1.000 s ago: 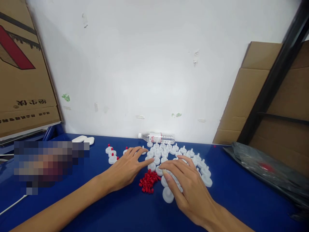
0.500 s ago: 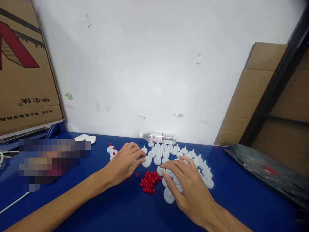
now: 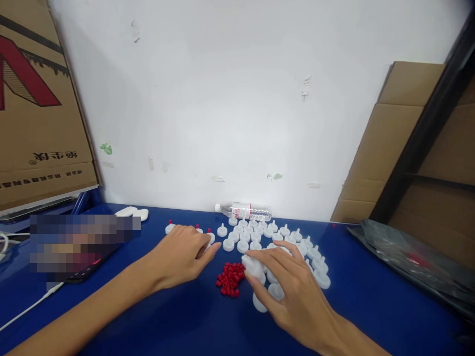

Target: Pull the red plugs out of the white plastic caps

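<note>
Several white plastic caps (image 3: 282, 237) lie spread over the blue table (image 3: 371, 306). A small heap of red plugs (image 3: 230, 278) sits in front of them. My left hand (image 3: 180, 255) rests left of the heap with its fingers curled under; what they hold is hidden. Just beyond its knuckles stand a few white caps with red plugs fitted (image 3: 208, 234). My right hand (image 3: 291, 289) lies over the near caps, and its thumb and fingers pinch one white cap (image 3: 252, 263) beside the red heap.
A clear water bottle (image 3: 245, 211) lies against the white wall. Cardboard boxes lean at the left (image 3: 37, 123) and right (image 3: 393, 143). A black plastic bag (image 3: 415, 257) covers the right end of the table. Two white objects (image 3: 131, 213) and a white cable (image 3: 25, 309) are at the left.
My left hand has drawn back to the left from the white caps and curled its fingers. My right hand has closed on one white cap near the red heap.
</note>
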The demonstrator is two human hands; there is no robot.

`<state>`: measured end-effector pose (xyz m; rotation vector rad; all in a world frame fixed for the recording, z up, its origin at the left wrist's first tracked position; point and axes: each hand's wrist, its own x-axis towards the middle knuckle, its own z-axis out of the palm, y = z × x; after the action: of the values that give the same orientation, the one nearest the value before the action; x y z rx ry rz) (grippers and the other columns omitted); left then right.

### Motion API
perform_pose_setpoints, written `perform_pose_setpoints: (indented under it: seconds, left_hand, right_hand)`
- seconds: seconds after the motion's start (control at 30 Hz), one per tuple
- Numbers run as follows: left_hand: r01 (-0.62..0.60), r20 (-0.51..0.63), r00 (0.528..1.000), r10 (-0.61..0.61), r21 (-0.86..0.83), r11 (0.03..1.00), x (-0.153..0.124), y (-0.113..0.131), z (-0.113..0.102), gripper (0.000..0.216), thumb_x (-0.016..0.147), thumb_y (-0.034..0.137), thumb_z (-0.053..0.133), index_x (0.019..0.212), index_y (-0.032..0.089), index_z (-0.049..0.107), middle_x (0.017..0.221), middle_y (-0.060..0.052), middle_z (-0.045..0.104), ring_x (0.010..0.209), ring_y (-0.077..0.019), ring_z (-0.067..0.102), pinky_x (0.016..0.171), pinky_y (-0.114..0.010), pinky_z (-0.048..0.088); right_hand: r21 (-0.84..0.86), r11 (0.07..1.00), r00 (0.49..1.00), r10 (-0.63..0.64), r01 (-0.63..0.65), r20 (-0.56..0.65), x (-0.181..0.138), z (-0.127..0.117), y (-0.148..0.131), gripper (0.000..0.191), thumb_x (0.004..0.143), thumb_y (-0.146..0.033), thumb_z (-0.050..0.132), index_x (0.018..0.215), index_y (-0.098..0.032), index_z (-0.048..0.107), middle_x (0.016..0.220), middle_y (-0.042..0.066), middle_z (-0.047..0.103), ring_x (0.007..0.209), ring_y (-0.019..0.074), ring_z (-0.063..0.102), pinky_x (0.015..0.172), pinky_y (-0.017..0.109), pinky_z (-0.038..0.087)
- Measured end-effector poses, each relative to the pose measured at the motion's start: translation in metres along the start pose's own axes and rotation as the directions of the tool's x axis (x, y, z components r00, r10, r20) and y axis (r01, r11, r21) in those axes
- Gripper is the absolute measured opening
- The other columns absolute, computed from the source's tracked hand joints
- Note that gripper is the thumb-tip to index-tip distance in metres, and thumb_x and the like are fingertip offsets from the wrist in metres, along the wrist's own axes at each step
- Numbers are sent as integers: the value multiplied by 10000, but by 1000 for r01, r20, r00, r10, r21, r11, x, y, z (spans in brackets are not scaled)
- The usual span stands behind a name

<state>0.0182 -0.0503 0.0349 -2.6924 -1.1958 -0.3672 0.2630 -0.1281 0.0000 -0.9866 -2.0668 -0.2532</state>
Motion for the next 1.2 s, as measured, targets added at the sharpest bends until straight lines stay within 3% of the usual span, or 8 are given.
perform_pose_setpoints:
  seconds: [0.1, 0.2, 0.3, 0.43, 0.6, 0.97, 1.1, 1.2]
  left_hand:
    - [41, 145, 986, -78, 242, 969, -3, -10, 2, 454, 1011, 361, 399, 750, 140, 698, 725, -162, 703, 694, -351, 691, 650, -451, 491]
    - [15, 209, 975, -72, 261, 965, -6, -10, 11, 370, 959, 295, 454, 805, 112, 737, 784, -200, 733, 735, -397, 717, 659, -486, 520]
    - [-17, 242, 969, -44, 245, 969, -8, -6, 18, 297, 902, 190, 472, 783, 122, 736, 783, -183, 740, 703, -367, 724, 640, -456, 532]
    - [-30, 252, 967, -31, 232, 972, -7, -5, 21, 306, 902, 168, 446, 809, 132, 734, 791, -172, 742, 686, -353, 723, 630, -446, 534]
    - [37, 242, 965, -99, 248, 968, -4, -14, 23, 414, 965, 214, 380, 815, 110, 751, 820, -211, 747, 752, -384, 732, 668, -470, 532]
    - [225, 209, 936, -282, 260, 939, -4, -37, 0, 357, 924, 240, 419, 794, 133, 734, 820, -190, 742, 755, -315, 728, 721, -408, 517]
    - [204, 237, 936, -260, 234, 951, -7, -36, 9, 414, 960, 318, 406, 810, 136, 747, 858, -205, 750, 778, -339, 733, 721, -433, 527]
    - [152, 273, 939, -211, 222, 963, -7, -29, 16, 385, 961, 285, 424, 854, 130, 759, 888, -209, 758, 822, -364, 739, 711, -441, 534]
  right_hand:
    - [7, 1000, 1000, 0, 0, 15, -1, 0, 0, 331, 951, -208, 620, 1280, -223, 590, 1106, 56, 734, 976, 206, 698, 1094, 527, 390]
    - [10, 1000, 1000, -1, 1, 19, -2, 1, 1, 328, 955, -222, 620, 1282, -223, 588, 1108, 59, 732, 966, 207, 697, 1087, 529, 390]
    - [13, 1000, 1000, -1, 1, 14, -2, 2, 1, 320, 959, -230, 618, 1277, -225, 593, 1102, 62, 732, 955, 207, 696, 1081, 532, 392]
    - [16, 1000, 1000, 1, -2, 14, -2, 3, 1, 316, 957, -226, 621, 1272, -225, 596, 1098, 56, 732, 955, 204, 697, 1088, 534, 390]
    - [16, 1000, 1000, -1, 0, 13, -1, 2, -1, 303, 958, -225, 606, 1261, -223, 605, 1091, 63, 736, 955, 211, 706, 1073, 526, 422]
    - [32, 999, 1000, -2, 1, 26, -2, 0, -1, 303, 950, -218, 618, 1253, -224, 603, 1074, 56, 740, 942, 208, 708, 1074, 527, 420]
    - [29, 1000, 1000, -8, 7, 25, -1, 0, -2, 293, 951, -217, 612, 1244, -221, 611, 1063, 59, 742, 927, 210, 714, 1061, 526, 437]
    - [17, 1000, 1000, -9, 9, 22, -1, 0, -2, 296, 952, -221, 608, 1248, -224, 611, 1067, 59, 743, 930, 209, 715, 1063, 527, 441]
